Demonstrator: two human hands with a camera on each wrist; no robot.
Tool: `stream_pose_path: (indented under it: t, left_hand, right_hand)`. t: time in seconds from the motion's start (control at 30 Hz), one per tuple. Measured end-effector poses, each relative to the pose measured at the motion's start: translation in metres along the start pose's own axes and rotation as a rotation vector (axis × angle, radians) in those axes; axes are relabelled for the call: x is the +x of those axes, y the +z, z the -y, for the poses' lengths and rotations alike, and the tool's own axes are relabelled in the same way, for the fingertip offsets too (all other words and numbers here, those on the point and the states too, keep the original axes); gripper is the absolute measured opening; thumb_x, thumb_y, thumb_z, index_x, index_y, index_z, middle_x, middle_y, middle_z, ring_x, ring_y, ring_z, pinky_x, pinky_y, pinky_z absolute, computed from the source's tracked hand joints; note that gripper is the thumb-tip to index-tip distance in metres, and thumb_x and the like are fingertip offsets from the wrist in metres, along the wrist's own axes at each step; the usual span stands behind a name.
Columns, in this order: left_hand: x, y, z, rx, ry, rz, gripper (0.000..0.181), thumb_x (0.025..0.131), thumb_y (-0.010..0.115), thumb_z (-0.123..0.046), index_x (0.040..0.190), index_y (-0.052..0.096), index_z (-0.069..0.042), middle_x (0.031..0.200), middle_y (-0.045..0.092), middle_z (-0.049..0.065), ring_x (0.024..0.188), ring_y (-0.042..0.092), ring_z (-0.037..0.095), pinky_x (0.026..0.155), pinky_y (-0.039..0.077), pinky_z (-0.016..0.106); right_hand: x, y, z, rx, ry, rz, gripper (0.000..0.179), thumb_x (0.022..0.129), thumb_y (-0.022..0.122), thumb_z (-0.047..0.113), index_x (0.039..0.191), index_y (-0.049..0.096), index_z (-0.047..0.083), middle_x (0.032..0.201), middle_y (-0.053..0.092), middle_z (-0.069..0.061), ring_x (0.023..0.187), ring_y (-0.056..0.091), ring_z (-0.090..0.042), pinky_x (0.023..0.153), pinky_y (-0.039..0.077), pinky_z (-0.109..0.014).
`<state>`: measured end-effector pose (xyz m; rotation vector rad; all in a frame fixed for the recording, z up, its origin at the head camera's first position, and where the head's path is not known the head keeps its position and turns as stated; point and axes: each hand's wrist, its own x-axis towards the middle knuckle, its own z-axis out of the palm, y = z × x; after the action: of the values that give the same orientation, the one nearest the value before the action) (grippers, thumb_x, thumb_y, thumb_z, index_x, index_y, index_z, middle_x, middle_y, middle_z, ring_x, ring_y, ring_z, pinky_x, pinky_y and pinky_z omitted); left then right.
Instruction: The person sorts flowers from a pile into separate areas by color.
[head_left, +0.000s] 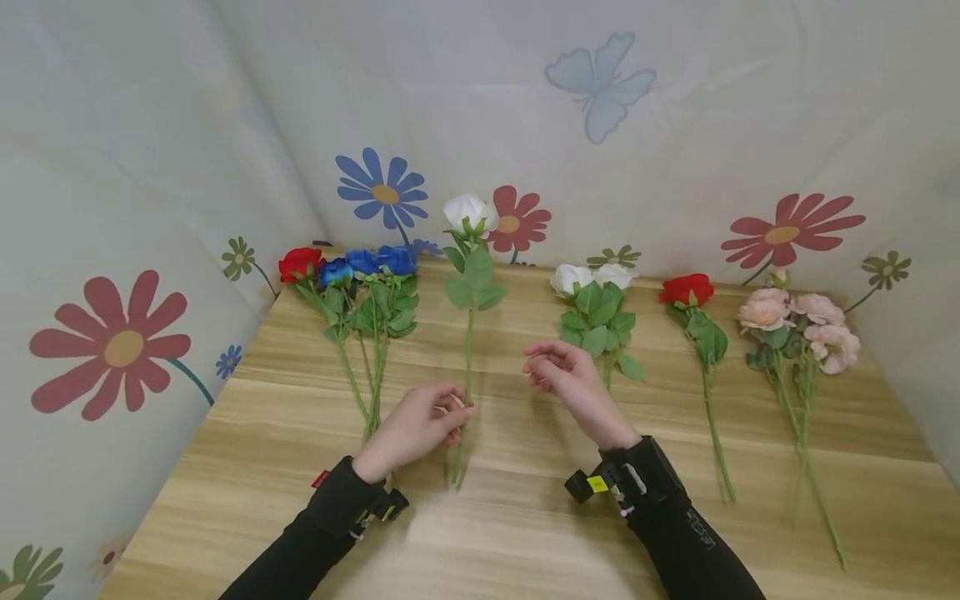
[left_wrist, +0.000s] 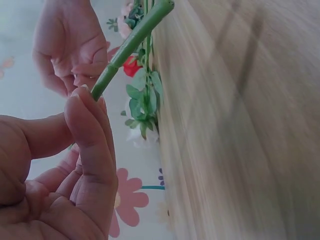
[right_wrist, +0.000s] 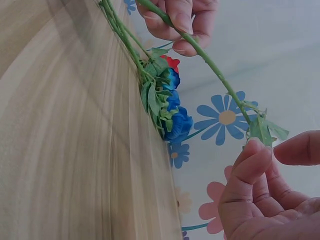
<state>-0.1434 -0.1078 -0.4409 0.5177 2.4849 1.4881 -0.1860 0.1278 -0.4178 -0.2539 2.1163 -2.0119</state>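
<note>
My left hand [head_left: 420, 423] pinches the lower stem of a single white rose [head_left: 471, 215] between thumb and fingers. The rose stands nearly upright above the wooden table, bloom at the top and leaves below it. In the left wrist view the cut end of its green stem [left_wrist: 132, 44] sticks out past the fingertips. To the right of the rose is my right hand [head_left: 576, 390], raised with loosely bent fingers and holding nothing. The right wrist view shows its fingertips in front of the rose's leaves [right_wrist: 261, 131], but in the head view they are apart.
On the wooden table [head_left: 510, 533] lie blue roses [head_left: 378, 261] with a red rose [head_left: 300, 264] at left. White roses [head_left: 592, 282], another red rose [head_left: 687, 290] and pink flowers [head_left: 798, 321] lie at right. A flower-printed curtain [head_left: 465, 92] hangs behind.
</note>
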Motion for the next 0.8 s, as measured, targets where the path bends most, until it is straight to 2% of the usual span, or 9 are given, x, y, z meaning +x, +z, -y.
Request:
stream_pose_path:
  t: [0.23, 0.5, 0.63, 0.8]
  left_hand:
    - [0.004, 0.010, -0.009, -0.010, 0.015, -0.004, 0.008, 0.093, 0.060, -0.009, 0.099, 0.056, -0.005, 0.075, 0.064, 0.012, 0.060, 0.064, 0.026, 0.052, 0.051, 0.029]
    - [0.012, 0.022, -0.019, -0.032, 0.052, 0.001, 0.010, 0.093, 0.060, -0.010, 0.100, 0.057, -0.003, 0.077, 0.064, 0.013, 0.060, 0.064, 0.027, 0.056, 0.055, 0.036]
    - [0.016, 0.028, -0.021, -0.018, 0.059, 0.002, 0.012, 0.092, 0.061, -0.013, 0.100, 0.057, -0.004, 0.078, 0.065, 0.013, 0.060, 0.064, 0.026, 0.054, 0.054, 0.029]
    - [0.020, 0.036, -0.022, 0.007, 0.066, 0.006, 0.016, 0.092, 0.062, -0.016, 0.102, 0.057, -0.004, 0.078, 0.066, 0.012, 0.059, 0.064, 0.022, 0.052, 0.052, 0.024]
  right_hand:
    - [0.001, -0.003, 0.003, -0.023, -0.012, -0.002, 0.023, 0.096, 0.050, 0.008, 0.116, 0.054, -0.005, 0.098, 0.059, -0.021, 0.078, 0.057, -0.016, 0.069, 0.050, -0.027]
    - [0.003, -0.005, 0.008, -0.061, -0.015, -0.003, 0.026, 0.096, 0.051, 0.010, 0.118, 0.055, -0.003, 0.103, 0.058, -0.026, 0.081, 0.057, -0.018, 0.072, 0.051, -0.028]
    - [0.004, -0.005, 0.010, -0.087, -0.009, -0.003, 0.028, 0.096, 0.052, 0.011, 0.119, 0.055, -0.004, 0.103, 0.059, -0.025, 0.082, 0.058, -0.019, 0.073, 0.051, -0.030]
    - [0.005, -0.003, 0.009, -0.121, 0.001, 0.010, 0.033, 0.095, 0.057, 0.018, 0.119, 0.057, -0.005, 0.106, 0.060, -0.026, 0.083, 0.058, -0.021, 0.079, 0.052, -0.039]
